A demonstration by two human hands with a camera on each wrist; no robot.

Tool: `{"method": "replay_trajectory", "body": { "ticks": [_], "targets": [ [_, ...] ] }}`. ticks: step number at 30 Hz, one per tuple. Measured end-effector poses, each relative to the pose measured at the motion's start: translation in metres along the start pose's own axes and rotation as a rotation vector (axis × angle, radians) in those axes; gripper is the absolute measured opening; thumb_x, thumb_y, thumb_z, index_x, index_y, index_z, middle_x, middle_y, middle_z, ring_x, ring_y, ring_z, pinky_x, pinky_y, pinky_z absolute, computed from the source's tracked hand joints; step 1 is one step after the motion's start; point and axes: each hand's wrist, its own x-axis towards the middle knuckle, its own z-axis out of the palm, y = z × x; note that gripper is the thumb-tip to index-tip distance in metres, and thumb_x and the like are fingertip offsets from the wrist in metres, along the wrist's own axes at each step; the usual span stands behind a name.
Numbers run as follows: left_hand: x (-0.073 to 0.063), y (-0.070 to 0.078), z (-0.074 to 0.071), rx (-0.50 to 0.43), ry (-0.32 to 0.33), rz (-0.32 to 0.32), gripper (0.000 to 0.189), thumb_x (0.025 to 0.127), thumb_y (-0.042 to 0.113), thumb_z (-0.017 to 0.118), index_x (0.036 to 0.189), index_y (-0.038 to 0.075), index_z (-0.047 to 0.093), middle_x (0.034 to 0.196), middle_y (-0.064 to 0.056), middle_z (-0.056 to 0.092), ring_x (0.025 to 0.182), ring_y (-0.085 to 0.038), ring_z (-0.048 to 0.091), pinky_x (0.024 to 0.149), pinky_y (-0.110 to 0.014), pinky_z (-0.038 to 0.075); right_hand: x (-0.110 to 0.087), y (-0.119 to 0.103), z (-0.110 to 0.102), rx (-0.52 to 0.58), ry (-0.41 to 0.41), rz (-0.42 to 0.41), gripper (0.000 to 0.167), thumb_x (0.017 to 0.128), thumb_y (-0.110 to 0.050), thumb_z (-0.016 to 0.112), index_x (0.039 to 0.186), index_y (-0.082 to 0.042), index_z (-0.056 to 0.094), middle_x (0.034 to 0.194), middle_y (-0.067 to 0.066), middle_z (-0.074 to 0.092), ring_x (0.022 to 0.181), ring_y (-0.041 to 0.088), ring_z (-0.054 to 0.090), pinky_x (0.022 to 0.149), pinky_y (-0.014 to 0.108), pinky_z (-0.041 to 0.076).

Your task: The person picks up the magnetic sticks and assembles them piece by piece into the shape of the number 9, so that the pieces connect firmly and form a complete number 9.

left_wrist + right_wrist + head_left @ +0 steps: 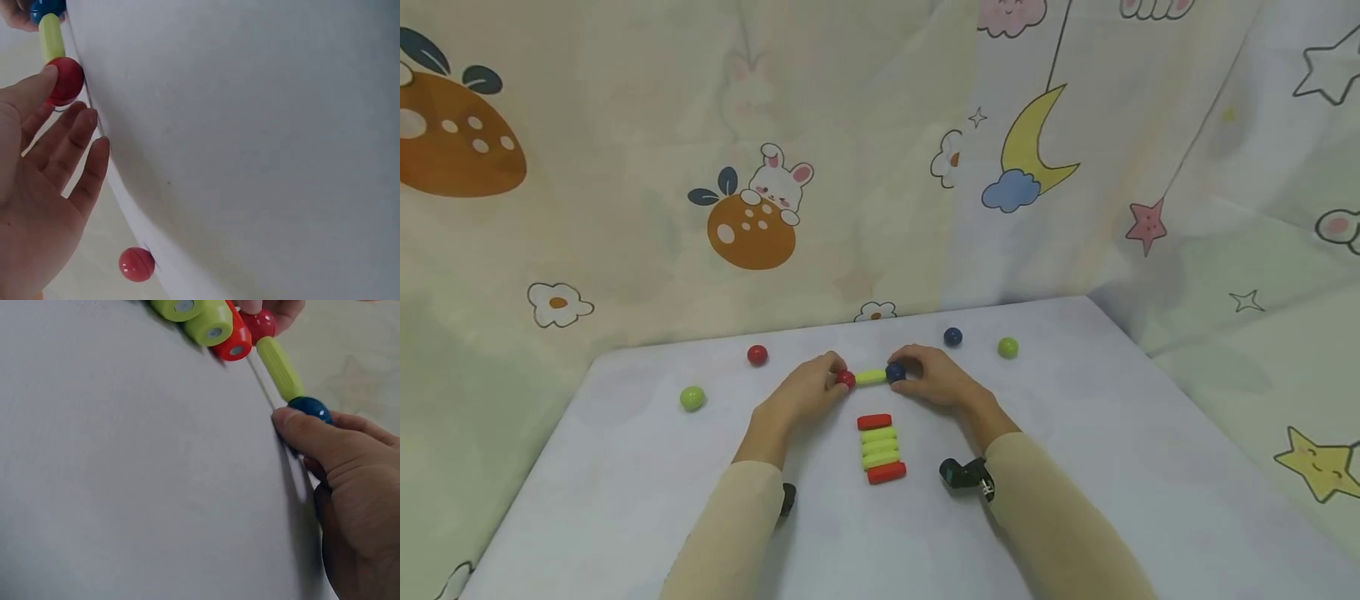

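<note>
My left hand (808, 389) pinches a red ball (846, 380) between thumb and fingers. A dark blue ball (895, 372) is pinched by my right hand (942, 379). Between the two balls lies a yellow-green rod (871, 377), its ends touching both, so the three form one straight piece. In the left wrist view the thumb presses the red ball (66, 81), while the other fingers spread loosely below. The right wrist view has the thumb and fingers around the blue ball (310, 409), partly covering it.
Nearer me, several yellow-green rods (880, 447) lie side by side between two red rods (886, 472). Loose balls sit farther out: green (692, 398) and red (757, 355) to the left, blue (952, 337) and green (1008, 347) to the right. A patterned cloth (865, 167) hangs behind the table.
</note>
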Motion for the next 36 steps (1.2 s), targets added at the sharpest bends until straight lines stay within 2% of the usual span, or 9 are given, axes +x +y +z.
{"method": "replay_trajectory", "body": {
  "ticks": [6,16,21,24,28,31,36],
  "targets": [
    [0.000,-0.007,0.002,-0.071,0.016,-0.001,0.044,0.097,0.027,0.071,0.137,0.017,0.057,0.133,-0.006,0.060,0.124,-0.026,0.056,0.109,-0.051,0.048,-0.001,0.003,0.005,0.015,0.021,0.023,0.043,0.091,-0.025,0.080,0.131,-0.020,0.065,0.136,-0.002,0.063,0.137,0.021,0.052,0.119,0.044,0.036],
    [-0.018,-0.008,-0.009,-0.050,0.044,-0.029,0.064,0.096,0.030,0.072,0.147,0.014,0.038,0.146,-0.011,0.031,0.113,-0.027,0.057,0.106,-0.048,0.051,0.006,-0.002,0.006,0.020,0.026,0.037,0.042,0.094,-0.028,0.077,0.133,-0.024,0.063,0.139,-0.003,0.062,0.139,0.021,0.050,0.120,0.045,0.035],
    [-0.024,-0.005,-0.003,-0.027,0.025,-0.024,0.058,0.094,0.031,0.074,0.141,0.016,0.043,0.140,-0.011,0.034,0.103,-0.025,0.061,0.101,-0.045,0.054,-0.002,0.001,0.010,0.027,0.045,0.041,0.042,0.093,-0.025,0.078,0.132,-0.021,0.064,0.138,-0.001,0.062,0.139,0.025,0.050,0.120,0.048,0.035],
    [-0.026,-0.002,0.003,-0.026,-0.005,0.015,0.048,0.095,0.031,0.074,0.134,0.018,0.050,0.130,-0.008,0.042,0.102,-0.023,0.060,0.101,-0.043,0.054,-0.007,0.004,0.012,0.038,0.038,0.041,0.043,0.093,-0.023,0.078,0.133,-0.021,0.064,0.139,0.001,0.062,0.141,0.026,0.049,0.120,0.049,0.034],
    [-0.030,0.004,0.005,-0.011,-0.015,0.118,0.031,0.096,0.027,0.073,0.123,0.016,0.062,0.116,-0.002,0.055,0.107,-0.019,0.056,0.102,-0.040,0.052,-0.008,0.004,0.015,0.041,0.032,0.012,0.043,0.094,-0.024,0.077,0.134,-0.021,0.062,0.141,0.001,0.061,0.142,0.027,0.048,0.121,0.049,0.033],
    [-0.032,0.010,0.005,-0.011,-0.029,0.188,0.025,0.097,0.025,0.072,0.120,0.016,0.068,0.111,0.001,0.059,0.105,-0.018,0.057,0.098,-0.037,0.052,-0.007,0.003,0.014,0.033,0.046,0.016,0.043,0.093,-0.024,0.077,0.133,-0.023,0.063,0.141,0.001,0.061,0.142,0.026,0.048,0.121,0.048,0.033],
    [-0.033,0.016,0.006,-0.028,-0.061,0.219,0.020,0.098,0.024,0.070,0.118,0.019,0.070,0.110,0.004,0.064,0.100,-0.015,0.058,0.091,-0.033,0.053,-0.005,0.002,0.011,0.027,0.042,0.018,0.043,0.093,-0.024,0.078,0.133,-0.022,0.063,0.141,0.000,0.061,0.142,0.025,0.048,0.121,0.048,0.033]
  ]
}}
